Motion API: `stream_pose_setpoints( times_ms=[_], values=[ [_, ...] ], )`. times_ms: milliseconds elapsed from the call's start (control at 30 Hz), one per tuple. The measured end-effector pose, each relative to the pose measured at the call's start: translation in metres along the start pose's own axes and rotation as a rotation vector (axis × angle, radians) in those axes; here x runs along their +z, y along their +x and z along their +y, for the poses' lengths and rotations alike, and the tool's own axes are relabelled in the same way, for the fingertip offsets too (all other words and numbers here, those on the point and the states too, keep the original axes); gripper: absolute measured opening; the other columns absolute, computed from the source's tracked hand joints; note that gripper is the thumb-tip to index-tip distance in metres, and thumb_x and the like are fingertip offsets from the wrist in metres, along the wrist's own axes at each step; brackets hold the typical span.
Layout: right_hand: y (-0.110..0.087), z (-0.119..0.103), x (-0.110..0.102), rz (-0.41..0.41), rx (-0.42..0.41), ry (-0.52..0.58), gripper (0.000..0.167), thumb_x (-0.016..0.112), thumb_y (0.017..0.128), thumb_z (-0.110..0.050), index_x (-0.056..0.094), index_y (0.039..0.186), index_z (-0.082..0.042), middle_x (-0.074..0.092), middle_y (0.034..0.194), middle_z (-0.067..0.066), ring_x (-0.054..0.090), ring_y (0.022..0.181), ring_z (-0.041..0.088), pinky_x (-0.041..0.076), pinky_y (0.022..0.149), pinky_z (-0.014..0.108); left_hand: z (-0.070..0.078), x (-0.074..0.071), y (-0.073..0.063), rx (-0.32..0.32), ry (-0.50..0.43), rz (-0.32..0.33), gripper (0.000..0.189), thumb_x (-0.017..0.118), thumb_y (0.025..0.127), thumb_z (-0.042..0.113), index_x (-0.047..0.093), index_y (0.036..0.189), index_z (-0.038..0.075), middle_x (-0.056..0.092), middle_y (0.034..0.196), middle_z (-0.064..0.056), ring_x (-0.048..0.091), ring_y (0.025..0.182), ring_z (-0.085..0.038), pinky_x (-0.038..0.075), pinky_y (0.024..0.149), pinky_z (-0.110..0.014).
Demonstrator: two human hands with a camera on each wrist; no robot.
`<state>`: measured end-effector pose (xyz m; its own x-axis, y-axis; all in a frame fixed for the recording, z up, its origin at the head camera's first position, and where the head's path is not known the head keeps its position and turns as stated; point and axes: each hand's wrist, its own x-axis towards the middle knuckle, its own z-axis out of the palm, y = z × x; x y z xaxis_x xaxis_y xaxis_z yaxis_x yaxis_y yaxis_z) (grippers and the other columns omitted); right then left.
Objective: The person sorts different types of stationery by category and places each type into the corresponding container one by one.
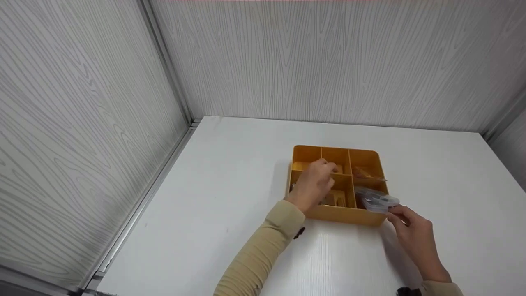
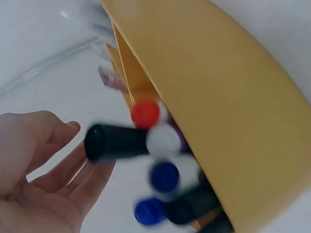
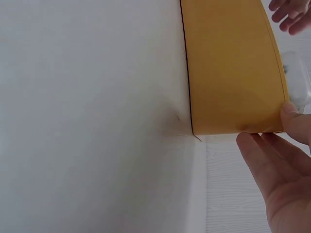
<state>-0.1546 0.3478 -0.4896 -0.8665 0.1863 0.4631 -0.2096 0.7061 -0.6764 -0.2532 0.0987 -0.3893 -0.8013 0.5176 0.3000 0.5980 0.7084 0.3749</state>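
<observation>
A yellow compartment box (image 1: 343,214) stands on the white table. Over its left compartments hovers my left hand (image 1: 312,185), its fingers loosely bent with nothing seen between them. In the left wrist view, several markers stand tilted in the box, among them a black marker (image 2: 119,142), a red-capped one (image 2: 145,114) and a blue-capped one (image 2: 164,175). The black marker's end is close to the left fingertips. My right hand (image 1: 415,232) grips the box's front right corner, thumb (image 3: 295,121) at the rim and fingers along the side. Beside it, a clear plastic case (image 1: 376,200) sticks up from a compartment.
A thin plastic packet (image 1: 367,176) leans out of the back right compartment. Pale wood-grain panels (image 1: 320,61) border the table (image 1: 230,181) at the back and sides.
</observation>
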Motion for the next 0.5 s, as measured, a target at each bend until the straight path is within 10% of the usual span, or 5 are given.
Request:
stream_pose_setpoints(
  times_ms=[300, 500],
  values=[
    [0.002, 0.001, 0.000, 0.000, -0.004, -0.037, 0.015, 0.073, 0.084, 0.006, 0.071, 0.095, -0.003, 0.074, 0.102, 0.013, 0.065, 0.094, -0.005, 0.045, 0.075, 0.000, -0.062, -0.018, -0.041, -0.119, -0.125, 0.117, 0.021, 0.061, 0.096, 0.003, 0.067, 0.116, 0.002, 0.066, 0.113, -0.013, 0.065, 0.106, -0.021, 0.054, 0.091, -0.027],
    [0.001, 0.002, 0.000, -0.020, 0.017, -0.037, 0.013, 0.072, 0.086, 0.004, 0.070, 0.097, -0.003, 0.074, 0.104, 0.015, 0.052, 0.092, -0.023, 0.044, 0.074, -0.001, -0.076, -0.011, -0.066, -0.279, -0.194, -0.014, 0.028, 0.061, 0.098, 0.008, 0.064, 0.123, -0.003, 0.067, 0.117, -0.019, 0.064, 0.111, -0.028, 0.054, 0.092, -0.033]
  ],
)
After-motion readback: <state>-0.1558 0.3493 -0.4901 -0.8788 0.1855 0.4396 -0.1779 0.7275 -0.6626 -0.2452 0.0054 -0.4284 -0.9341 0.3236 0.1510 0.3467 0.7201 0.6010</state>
